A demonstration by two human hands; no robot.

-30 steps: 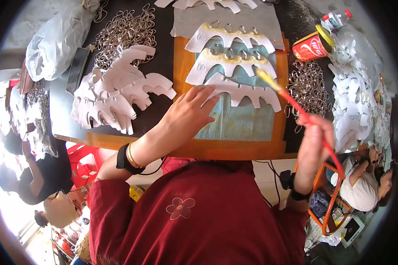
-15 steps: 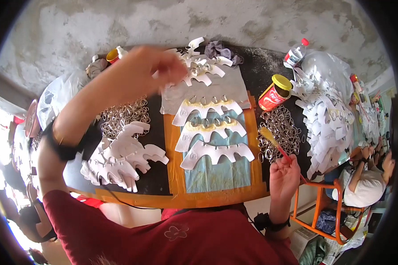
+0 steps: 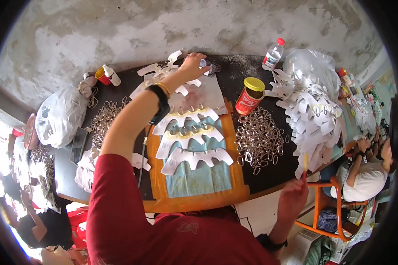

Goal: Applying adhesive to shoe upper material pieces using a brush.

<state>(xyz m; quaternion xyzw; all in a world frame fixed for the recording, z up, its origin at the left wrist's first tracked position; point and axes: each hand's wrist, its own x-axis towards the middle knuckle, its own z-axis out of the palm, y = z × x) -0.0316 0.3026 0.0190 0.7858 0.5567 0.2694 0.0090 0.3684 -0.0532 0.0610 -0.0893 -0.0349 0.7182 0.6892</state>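
My left hand reaches across to the back of the table, its fingers curled on a crumpled grey cloth. Beside and under that arm lie white scalloped pieces on a grey sheet. Low at the right, my right hand grips a small brush with a red handle and yellowish bristles pointing up. Between the hands, three white scalloped strips lie in rows on a blue-green sheet. Yellowish glue and metal rings show on the two farther strips; the nearest has none visible.
A red can with a yellow rim stands by a heap of metal rings. Farther right are piled white pieces and a clear bottle. Another ring heap and a plastic bag lie left. Other people sit at both sides.
My left hand has moved farther back and onto the grey cloth. My right hand, with the brush, has drawn down and away from the ring heap. The view has shifted slightly.
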